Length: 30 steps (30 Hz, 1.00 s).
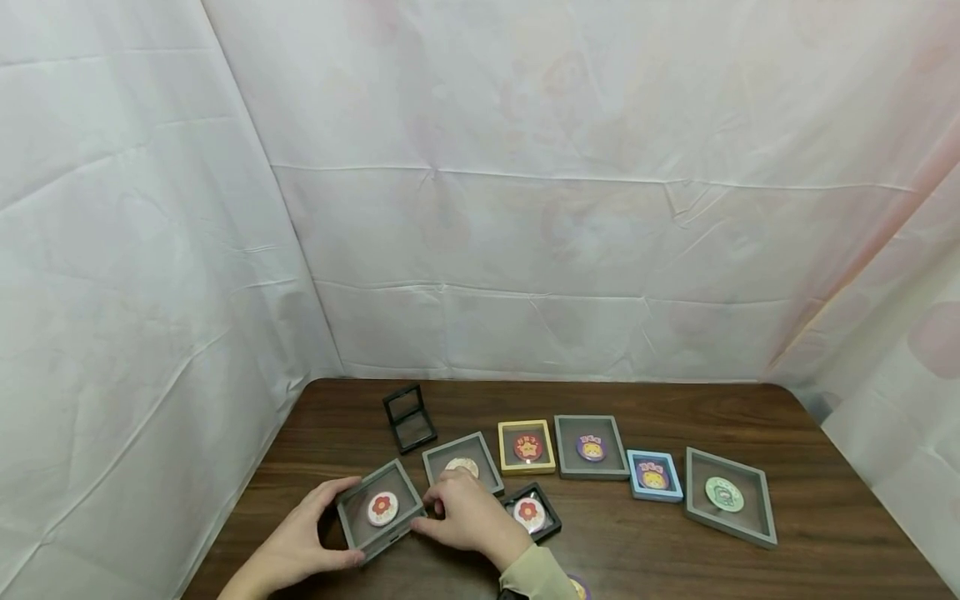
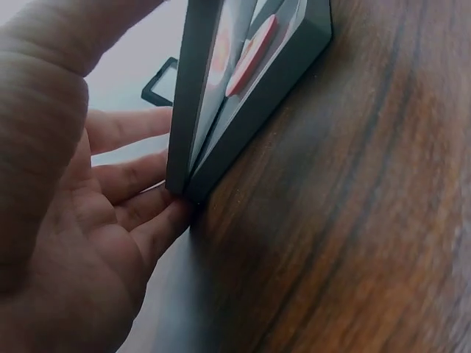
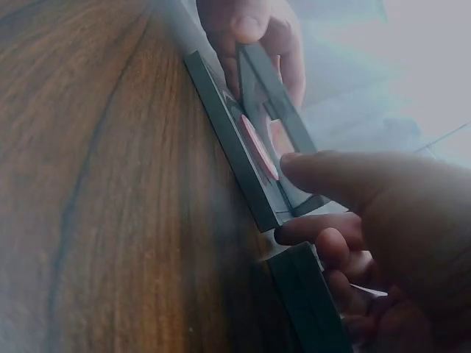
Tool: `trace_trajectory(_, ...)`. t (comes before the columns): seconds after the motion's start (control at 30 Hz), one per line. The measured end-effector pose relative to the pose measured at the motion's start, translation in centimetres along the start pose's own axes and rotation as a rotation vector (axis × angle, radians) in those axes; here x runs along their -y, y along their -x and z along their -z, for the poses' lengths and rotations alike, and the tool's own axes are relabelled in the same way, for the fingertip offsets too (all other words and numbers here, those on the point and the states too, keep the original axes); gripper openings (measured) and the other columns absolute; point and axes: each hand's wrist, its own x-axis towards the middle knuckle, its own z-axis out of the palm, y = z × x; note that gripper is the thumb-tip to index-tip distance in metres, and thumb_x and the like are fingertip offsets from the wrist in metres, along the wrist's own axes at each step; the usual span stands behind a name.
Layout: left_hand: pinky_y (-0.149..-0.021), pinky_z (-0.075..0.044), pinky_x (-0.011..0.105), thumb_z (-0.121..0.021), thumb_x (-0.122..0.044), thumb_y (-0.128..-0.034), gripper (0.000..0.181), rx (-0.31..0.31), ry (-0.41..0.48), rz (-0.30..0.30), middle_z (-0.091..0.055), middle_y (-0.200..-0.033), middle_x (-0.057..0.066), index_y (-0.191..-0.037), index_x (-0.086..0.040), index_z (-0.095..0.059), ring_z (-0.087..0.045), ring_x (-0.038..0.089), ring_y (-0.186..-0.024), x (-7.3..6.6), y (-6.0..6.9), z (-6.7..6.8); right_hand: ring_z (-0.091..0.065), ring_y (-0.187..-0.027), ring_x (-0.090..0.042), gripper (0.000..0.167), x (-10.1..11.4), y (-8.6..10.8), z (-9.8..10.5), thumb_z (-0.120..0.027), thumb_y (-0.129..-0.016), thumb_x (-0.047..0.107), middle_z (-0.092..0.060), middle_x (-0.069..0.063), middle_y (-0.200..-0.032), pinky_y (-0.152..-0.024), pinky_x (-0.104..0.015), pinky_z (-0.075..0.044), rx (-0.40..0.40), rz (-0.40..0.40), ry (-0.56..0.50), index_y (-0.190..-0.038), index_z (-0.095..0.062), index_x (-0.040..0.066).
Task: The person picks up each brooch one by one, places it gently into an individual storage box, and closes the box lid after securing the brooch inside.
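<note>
A grey square display case point(image 1: 356, 521) with clear film windows stands partly open, its two frames apart at an angle in both wrist views. Between the frames is a round white badge with a red flower point(image 1: 382, 508). My left hand point(image 1: 311, 529) grips the case from the left, thumb at the near corner and fingers along the far side. At its right corner, my right hand point(image 1: 468, 510) pinches the frame with thumb and forefinger. Another grey case point(image 1: 480, 448) with a pale badge lies just beyond my right hand, which partly covers it.
A black case point(image 1: 410, 418) stands open at the back left. A black case with a flower badge point(image 1: 529, 514) lies beside my right wrist. Rightward are a yellow case point(image 1: 527, 447), a grey case point(image 1: 592, 447), a blue case point(image 1: 655, 476) and another grey case point(image 1: 731, 497).
</note>
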Motion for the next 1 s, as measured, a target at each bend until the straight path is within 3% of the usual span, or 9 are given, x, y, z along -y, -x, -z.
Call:
trace_trajectory(0.17,-0.111,-0.047,0.039,-0.100,-0.055,-0.0746,0.103,-0.005,-0.025,-0.048,-0.051,-0.159,-0.005,-0.160,-0.029,-0.048,-0.050,0.026,-0.143,0.5,0.0,-0.3,-0.047,-0.075,0.005,0.026,0.1,0.0,0.2,-0.086,-0.095,0.042,-0.056,0.016,-0.079,-0.070,-0.012,-0.040,0.026,0.007,-0.016,-0.096,-0.084,0.017)
trace_trajectory(0.33,-0.111,-0.046,0.033,-0.101,-0.046,-0.0750,0.102,-0.034,-0.029,-0.130,-0.050,-0.160,-0.004,-0.161,-0.026,-0.049,-0.050,0.023,-0.143,0.6,-0.1,-0.6,-0.046,-0.076,0.005,0.024,0.1,-0.2,0.2,-0.089,-0.092,0.040,-0.055,0.015,-0.080,-0.070,-0.012,-0.040,0.024,-0.009,-0.024,-0.098,-0.084,0.017)
trace_trajectory(0.5,-0.113,-0.043,0.027,-0.102,-0.040,-0.0746,0.103,-0.042,-0.032,-0.166,-0.049,-0.162,-0.004,-0.161,-0.024,-0.049,-0.048,0.021,-0.145,0.7,-0.1,-0.7,-0.045,-0.078,0.002,0.033,0.3,-0.3,0.2,-0.093,-0.088,0.043,-0.051,0.014,-0.084,-0.072,-0.015,-0.041,0.002,-0.038,-0.001,-0.106,-0.079,0.019)
trace_trajectory(0.63,-0.114,-0.041,0.026,-0.102,-0.037,-0.0747,0.104,-0.032,-0.033,-0.173,-0.048,-0.162,-0.002,-0.162,-0.022,-0.048,-0.048,0.023,-0.146,0.7,-0.3,-0.8,-0.053,-0.090,-0.001,0.043,0.5,-0.5,0.4,-0.092,-0.088,0.048,-0.058,0.012,-0.097,-0.081,-0.019,-0.049,0.004,-0.019,0.009,-0.116,-0.078,0.018)
trace_trajectory(0.8,-0.113,-0.042,0.025,-0.103,-0.037,-0.0738,0.106,0.000,-0.019,-0.134,-0.046,-0.163,-0.003,-0.162,-0.022,-0.047,-0.047,0.022,-0.146,0.7,-0.2,-0.6,-0.056,-0.120,-0.011,0.059,1.0,-1.4,0.4,-0.084,-0.094,0.056,-0.065,0.003,-0.129,-0.101,-0.028,-0.052,0.075,0.111,0.063,-0.136,-0.073,0.016)
trace_trajectory(0.9,-0.113,-0.042,0.025,-0.103,-0.035,-0.0740,0.106,0.017,-0.008,-0.111,-0.045,-0.164,-0.004,-0.163,-0.023,-0.046,-0.046,0.021,-0.148,0.7,-0.1,-0.5,-0.054,-0.131,-0.015,0.066,1.2,-2.3,0.3,-0.077,-0.099,0.060,-0.062,-0.002,-0.144,-0.110,-0.032,-0.049,0.140,0.208,0.125,-0.146,-0.068,0.014)
trace_trajectory(1.0,-0.113,-0.042,0.026,-0.101,-0.034,-0.0756,0.104,0.024,-0.008,-0.115,-0.043,-0.165,-0.002,-0.163,-0.022,-0.045,-0.044,0.021,-0.148,0.7,-0.2,-0.6,-0.050,-0.140,-0.018,0.073,1.3,-3.1,0.2,-0.071,-0.100,0.065,-0.058,-0.003,-0.156,-0.118,-0.037,-0.044,0.209,0.255,0.199,-0.152,-0.063,0.014)
